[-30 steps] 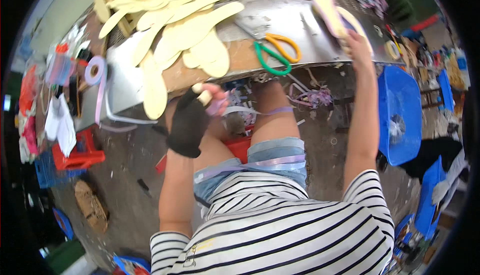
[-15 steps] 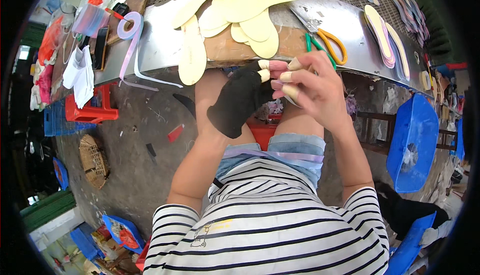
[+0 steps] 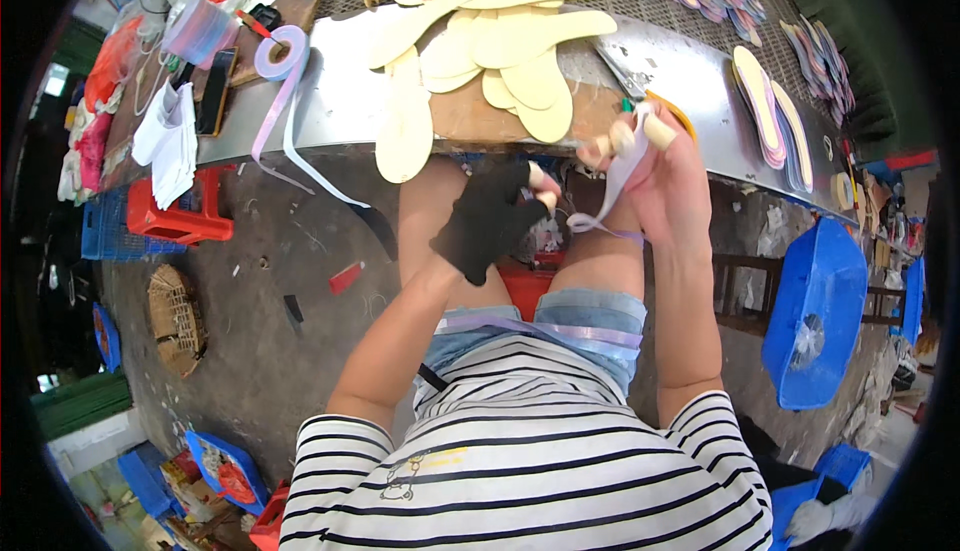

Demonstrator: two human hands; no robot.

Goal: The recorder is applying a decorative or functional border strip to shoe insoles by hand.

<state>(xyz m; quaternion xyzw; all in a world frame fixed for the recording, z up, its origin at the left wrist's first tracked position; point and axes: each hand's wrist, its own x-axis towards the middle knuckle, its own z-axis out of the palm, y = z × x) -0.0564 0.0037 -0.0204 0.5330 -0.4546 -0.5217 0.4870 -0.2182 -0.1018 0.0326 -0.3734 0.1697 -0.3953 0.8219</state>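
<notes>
A thin lilac ribbon hangs from my right hand, pinched between fingers that wear cream finger cots. Its lower part curls over my right thigh. To the left, my left hand wears a black fingerless glove over the other thigh. Its fingers are drawn in and its covered fingertips are close together; anything between them is hidden. Just beyond the right hand lie scissors with orange and green handles, partly covered by that hand. Cream insoles are heaped on the workbench ahead of both hands.
A roll of lilac ribbon trails over the bench edge at left, near a phone and white cloth. Patterned insoles lie at right. On the floor stand a red stool and a blue tub.
My hands were together and have come apart. The right hand has turned upward, and more of the lilac ribbon shows in it. The left hand has opened a gap from it.
</notes>
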